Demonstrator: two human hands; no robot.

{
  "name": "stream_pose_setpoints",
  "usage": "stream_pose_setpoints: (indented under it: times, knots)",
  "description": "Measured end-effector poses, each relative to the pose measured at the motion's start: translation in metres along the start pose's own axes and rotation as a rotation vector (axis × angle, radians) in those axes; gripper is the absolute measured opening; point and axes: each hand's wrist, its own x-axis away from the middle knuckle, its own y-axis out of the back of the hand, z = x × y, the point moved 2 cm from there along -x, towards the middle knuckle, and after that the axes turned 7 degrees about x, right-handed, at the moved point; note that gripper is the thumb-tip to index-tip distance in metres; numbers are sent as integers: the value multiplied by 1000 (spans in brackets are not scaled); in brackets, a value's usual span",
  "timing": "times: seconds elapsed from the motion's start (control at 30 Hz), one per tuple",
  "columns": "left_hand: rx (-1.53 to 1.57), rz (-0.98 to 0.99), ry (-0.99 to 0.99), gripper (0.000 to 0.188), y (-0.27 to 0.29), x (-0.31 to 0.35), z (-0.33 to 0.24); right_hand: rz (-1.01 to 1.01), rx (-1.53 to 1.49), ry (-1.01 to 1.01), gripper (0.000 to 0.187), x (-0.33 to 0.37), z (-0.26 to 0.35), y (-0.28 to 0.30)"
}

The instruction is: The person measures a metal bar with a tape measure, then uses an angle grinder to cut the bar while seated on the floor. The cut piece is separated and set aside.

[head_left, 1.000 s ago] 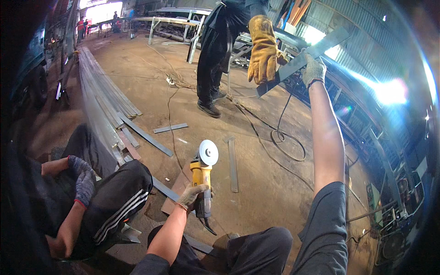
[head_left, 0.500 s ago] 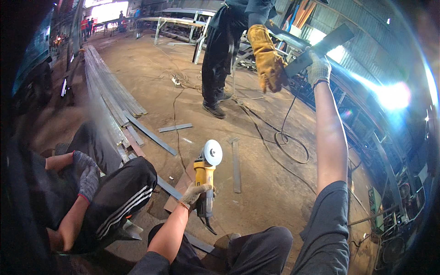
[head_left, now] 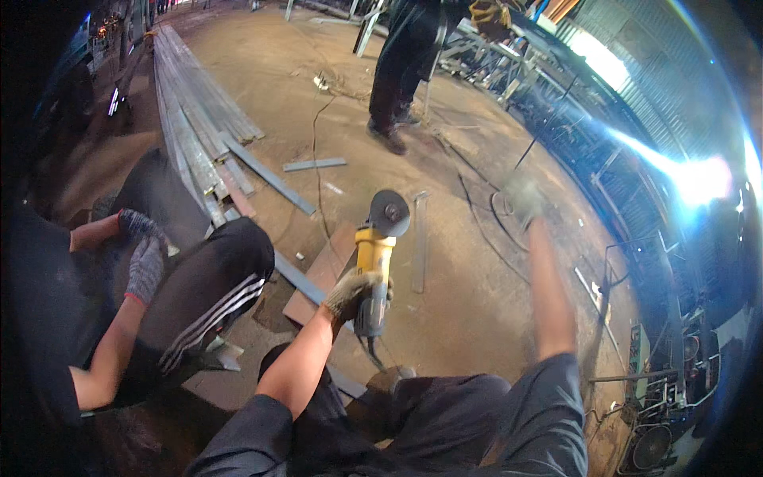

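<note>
My left hand [head_left: 355, 296], in a knitted work glove, is closed round the body of a yellow and grey angle grinder [head_left: 372, 262]. The grinder stands upright with its round disc [head_left: 389, 212] at the top and its cord hanging below. Out to the right, my right hand [head_left: 522, 200], also gloved, reaches forward over the floor. Motion smears its fingers, and no metal piece shows in it. A flat metal strip [head_left: 420, 242] lies on the floor to the right of the grinder.
A co-worker's gloved hands [head_left: 145, 258] rest close together at the left. Another person's legs [head_left: 401, 75] stand ahead. Long metal bars [head_left: 195, 103] lie stacked at the far left. Cables [head_left: 469, 187] run over the floor. Bright glare [head_left: 703, 181] shines at the right, above metal racks.
The flat dark metal piece is no longer in my right hand, which has come lower. The view has tilted downward. The grinder stays in my left hand; its disc now shows a dark face.
</note>
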Motion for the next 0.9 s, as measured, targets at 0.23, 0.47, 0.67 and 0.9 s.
stream_pose_setpoints:
  times: [0.23,0.47,0.67,0.9]
  knots:
    - [489,419,147,70,-21,3,36,954,-1811,-484,66,222,233,-78]
    - [718,668,277,70,-47,11,57,926,-1787,-892,63,243,268,-58]
    - [756,665,317,69,-44,12,63,1200,-2335,-601,56,249,267,-54]
    - [722,520,453,57,-26,6,65,866,-1813,-804,34,254,255,-53]
